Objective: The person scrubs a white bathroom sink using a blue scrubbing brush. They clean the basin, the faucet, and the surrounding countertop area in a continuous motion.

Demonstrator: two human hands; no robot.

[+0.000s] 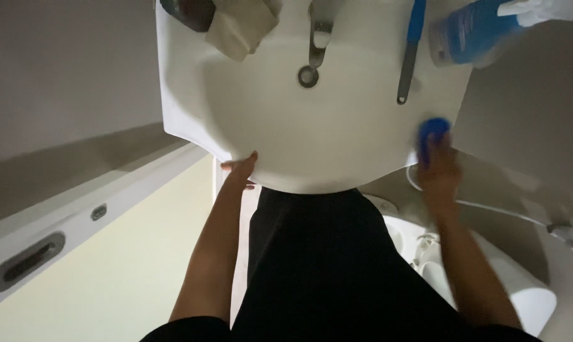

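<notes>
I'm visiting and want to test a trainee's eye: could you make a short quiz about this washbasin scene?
1. True or false: the right hand holds something blue against the washbasin rim.
2. What does the left hand touch? A) tap B) basin's front edge C) spray bottle
3. Which blue thing lies on the basin's back right corner beside the long-handled brush?

Key: 1 true, a blue sponge, blurred. 2 B. 3 The blue spray bottle, on its side.
</notes>
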